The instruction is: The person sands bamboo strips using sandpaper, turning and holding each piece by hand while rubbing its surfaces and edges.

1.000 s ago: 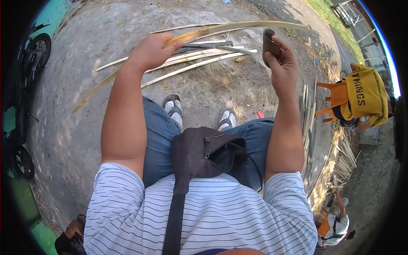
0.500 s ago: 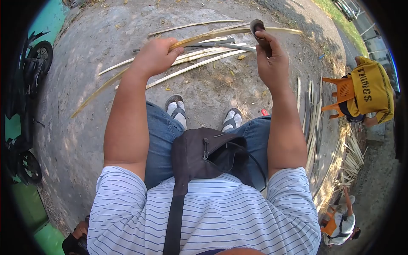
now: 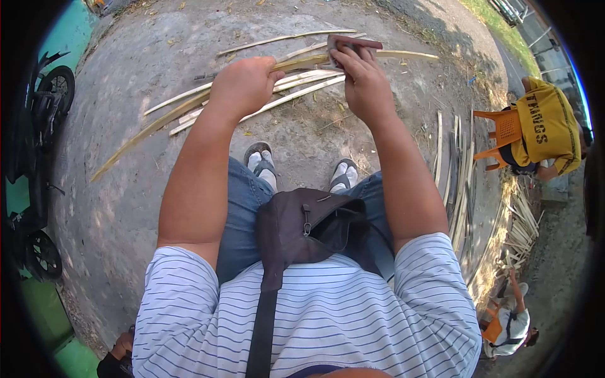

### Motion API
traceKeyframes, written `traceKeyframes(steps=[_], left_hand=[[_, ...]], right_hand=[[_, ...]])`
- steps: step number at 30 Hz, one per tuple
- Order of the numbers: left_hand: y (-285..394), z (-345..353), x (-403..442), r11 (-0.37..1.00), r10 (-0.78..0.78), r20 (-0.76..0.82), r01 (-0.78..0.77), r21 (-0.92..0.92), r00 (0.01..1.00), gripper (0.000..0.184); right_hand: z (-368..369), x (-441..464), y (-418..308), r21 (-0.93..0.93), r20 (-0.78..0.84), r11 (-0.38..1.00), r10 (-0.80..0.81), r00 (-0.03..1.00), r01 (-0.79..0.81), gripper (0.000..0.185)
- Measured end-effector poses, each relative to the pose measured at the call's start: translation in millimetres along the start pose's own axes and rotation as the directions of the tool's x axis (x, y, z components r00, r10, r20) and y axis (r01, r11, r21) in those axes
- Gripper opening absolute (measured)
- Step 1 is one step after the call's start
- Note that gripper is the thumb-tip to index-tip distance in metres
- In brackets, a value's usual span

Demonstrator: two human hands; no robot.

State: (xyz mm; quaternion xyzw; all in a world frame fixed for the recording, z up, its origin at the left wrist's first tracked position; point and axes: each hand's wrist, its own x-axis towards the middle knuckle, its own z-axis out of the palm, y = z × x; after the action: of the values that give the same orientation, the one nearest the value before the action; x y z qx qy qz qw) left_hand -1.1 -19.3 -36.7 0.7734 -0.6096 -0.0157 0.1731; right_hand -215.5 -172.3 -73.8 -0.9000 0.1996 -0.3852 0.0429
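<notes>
strip point(image 3: 304, 63), long and pale yellow, is held crosswise above the ground point(image 3: 113, 138), its ends reaching past both hands. the left hand point(image 3: 244, 85) grips near its middle, thumb and fingers pinching it, i'd say to steady it. the right hand point(image 3: 367, 79) has its fingers bent over a brown sheet point(image 3: 373, 43), which seems folded across the strip, likely to bear on more than one face; the underside of that grip i cannot see. below, loose strips point(image 3: 309, 79) lie roughly in line with the held one, perhaps for easy reach. the feet stand apart, probably for balance, and a dark bag point(image 3: 277, 233) rests against the belly, clear of the forearms. off to the right, a strip pile point(image 3: 463, 183) lies near an orange chair point(image 3: 506, 129) where a person in yellow point(image 3: 547, 126) sits.
</notes>
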Motion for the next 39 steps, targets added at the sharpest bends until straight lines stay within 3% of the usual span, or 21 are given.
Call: traceKeyframes(steps=[1,4,7,10,13,16,19,21,23,24,25,27,29,30,32,33,35,36,39], left_hand=[[-1.7,-4.0,-0.3,1.000,-0.021,0.000,0.021,-0.008,1.000,0.028],[-1.0,-6.5,-0.4,0.996,-0.042,0.009,0.041,0.081,0.999,0.029],[3.2,2.8,3.5,0.993,0.026,0.001,-0.026,0.111,1.000,0.028],[-4.4,5.5,3.1,0.996,0.035,-0.051,-0.031,0.079,0.998,0.027],[-9.3,-9.5,-5.7,0.998,-0.028,-0.076,0.032,0.049,0.997,0.026],[-12.8,-6.4,-4.0,0.996,0.004,-0.090,0.004,0.087,0.996,0.024],[0.4,-1.1,0.3,0.993,0.034,-0.067,-0.027,0.112,0.997,0.023],[-3.9,1.7,-0.4,0.995,0.034,-0.044,-0.030,0.095,0.998,0.023],[-10.5,-5.2,-1.5,0.996,0.020,-0.043,-0.016,0.087,0.999,0.023],[-13.0,-11.8,-7.2,0.997,-0.002,-0.050,0.006,0.082,0.999,0.023],[-14.0,-16.1,-10.1,0.997,-0.025,-0.057,0.029,0.075,0.998,0.023],[-11.7,-16.4,-10.8,0.994,-0.014,-0.069,0.021,0.109,0.998,0.023],[-6.0,-13.9,-5.6,0.993,-0.002,-0.058,0.009,0.121,0.998,0.023],[-0.1,-10.8,-2.6,0.993,-0.002,-0.038,0.006,0.117,0.999,0.023],[1.6,-5.9,-0.6,0.996,0.013,-0.029,-0.010,0.083,0.999,0.024],[-3.0,-4.6,-0.8,0.998,0.032,-0.037,-0.030,0.057,0.999,0.024],[-9.1,-7.2,-3.1,0.998,0.042,-0.047,-0.040,0.042,0.998,0.024],[-10.8,-10.8,-4.7,0.998,0.024,-0.060,-0.021,0.051,0.998,0.024],[-13.6,-19.9,-9.6,0.994,-0.017,-0.064,0.023,0.104,0.998,0.026]], right_hand=[[-0.9,-0.2,19.5,-0.014,-0.047,0.993,0.115,0.992,-0.116,0.040],[-4.2,1.1,25.0,0.064,-0.032,0.986,0.154,0.988,-0.151,0.040],[13.1,-1.2,-37.0,0.128,0.103,0.989,-0.081,0.991,0.068,0.042],[12.8,-0.9,-24.2,0.109,0.085,0.993,-0.048,0.995,0.039,0.043],[8.0,-5.2,52.0,0.200,-0.020,0.949,0.254,0.967,-0.245,0.041],[3.8,-5.4,28.4,0.139,0.042,0.954,0.261,0.964,-0.264,0.038],[16.8,0.3,-49.9,0.187,0.091,0.980,-0.086,0.992,0.068,0.044],[17.3,0.6,-47.5,0.255,0.103,0.963,-0.111,0.988,0.082,0.043],[9.3,2.7,-8.7,0.139,0.032,0.990,0.003,0.999,-0.008,0.038],[4.8,0.1,16.9,0.151,0.041,0.972,0.173,0.984,-0.178,0.037],[5.5,-7.2,48.5,0.111,0.003,0.962,0.252,0.968,-0.250,0.038],[7.6,-16.9,69.6,0.168,0.022,0.939,0.301,0.953,-0.301,0.039],[3.8,-7.2,22.3,0.145,0.073,0.961,0.227,0.971,-0.236,0.039],[6.2,-3.3,-6.2,0.102,0.077,0.988,0.106,0.991,-0.114,0.041],[15.3,-0.2,-49.8,0.213,0.073,0.967,-0.159,0.985,0.141,0.042],[21.3,-3.1,-55.1,0.173,0.074,0.969,-0.188,0.979,0.173,0.043],[18.0,-0.4,-30.3,0.180,0.105,0.980,-0.108,0.989,0.088,0.044],[8.4,4.2,-14.0,0.112,0.032,0.993,-0.041,0.999,0.037,0.043],[0.5,-7.6,66.9,0.197,0.029,0.927,0.319,0.947,-0.318,0.033]])
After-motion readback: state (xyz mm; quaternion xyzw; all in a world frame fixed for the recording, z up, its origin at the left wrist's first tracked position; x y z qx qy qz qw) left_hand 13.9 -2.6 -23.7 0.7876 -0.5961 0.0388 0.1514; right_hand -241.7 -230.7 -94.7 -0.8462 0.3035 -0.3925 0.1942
